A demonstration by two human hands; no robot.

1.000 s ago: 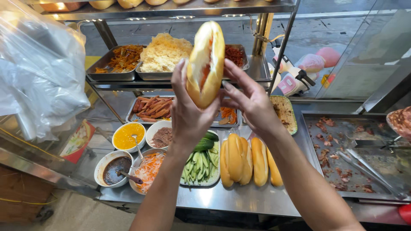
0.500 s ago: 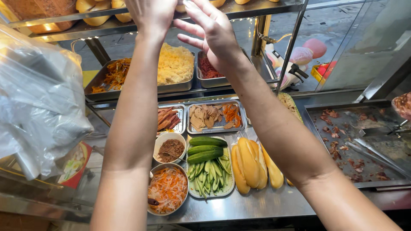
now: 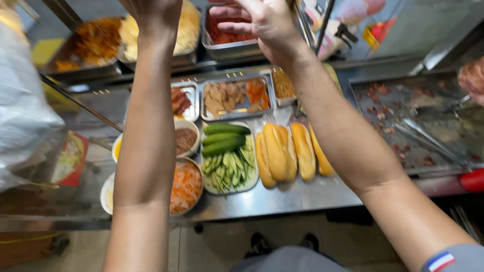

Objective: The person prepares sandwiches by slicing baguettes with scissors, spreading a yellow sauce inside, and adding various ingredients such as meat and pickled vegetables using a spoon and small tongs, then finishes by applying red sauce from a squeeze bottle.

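Note:
Both my arms reach up over the food stall. My left hand point(image 3: 154, 11) is at the top edge, cut off above the knuckles, so what it holds is hidden. My right hand point(image 3: 257, 22) is beside it with fingers spread and nothing visible in them. Far below on the steel counter point(image 3: 282, 199) lie several baguettes point(image 3: 282, 151). Next to them stands a tray of whole and sliced cucumbers point(image 3: 227, 153).
Bowls of shredded carrot point(image 3: 185, 186) and brown paste point(image 3: 185, 140) sit under my left forearm. A tray of sliced meats point(image 3: 233, 98) lies behind, with upper trays point(image 3: 224, 43) of fillings. At right is a greasy griddle point(image 3: 403, 100) with tongs point(image 3: 428, 142); a plastic bag point(image 3: 25, 106) hangs left.
A second ago my left hand held a filled baguette in front of me. Both hands have since risen to the top edge, and the baguette is out of view.

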